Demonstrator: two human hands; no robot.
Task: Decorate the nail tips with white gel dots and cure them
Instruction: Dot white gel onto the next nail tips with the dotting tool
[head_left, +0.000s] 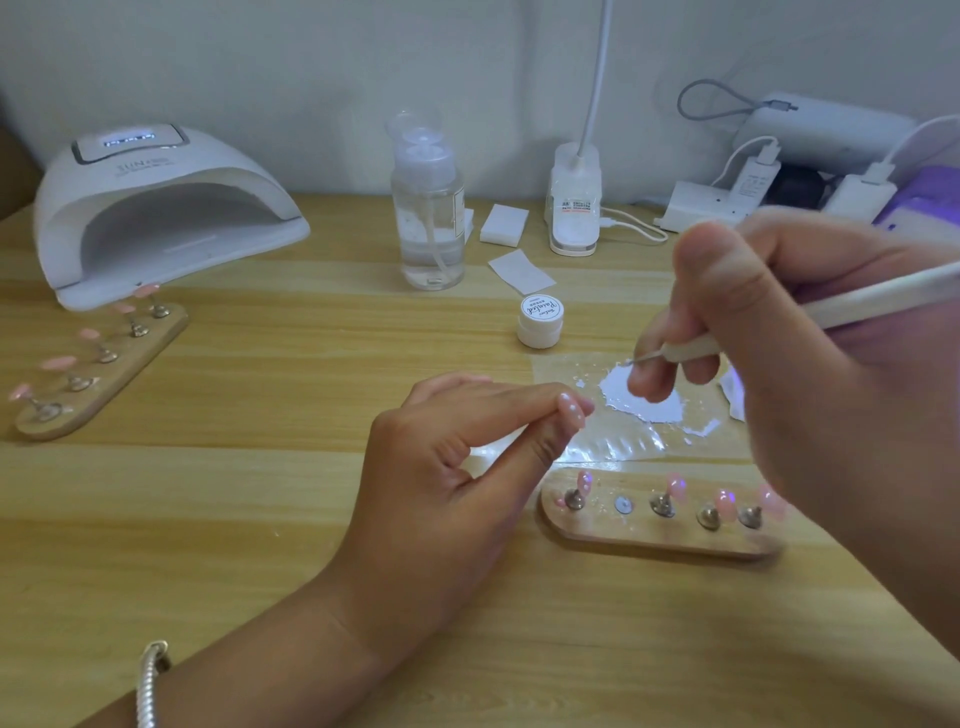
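White gel (644, 402) loaded for dotting

Centre frame, the left hand (447, 478) pinches a pink nail tip (571, 413), likely steadying it for dotting; the wooden stand (649, 540), lower right, shows one bare post. Beyond, the right hand (805, 364) grips a dotting tool (883, 293), point in that gel. Upper left, the curing lamp (156, 208) stands open.

The worktop (260, 493) is finished in pale wood grain, smooth and faintly sheened. The curing lamp (156, 208) is moulded in glossy white plastic, the pump bottle (428, 218) in clear plastic. The stand (649, 541) is cut from plain wood and fitted with shiny metal holders (663, 505). The pink nail tips (677, 486) are glossy; the white gel (647, 405) lies wet and shining on crinkled clear film (613, 444).
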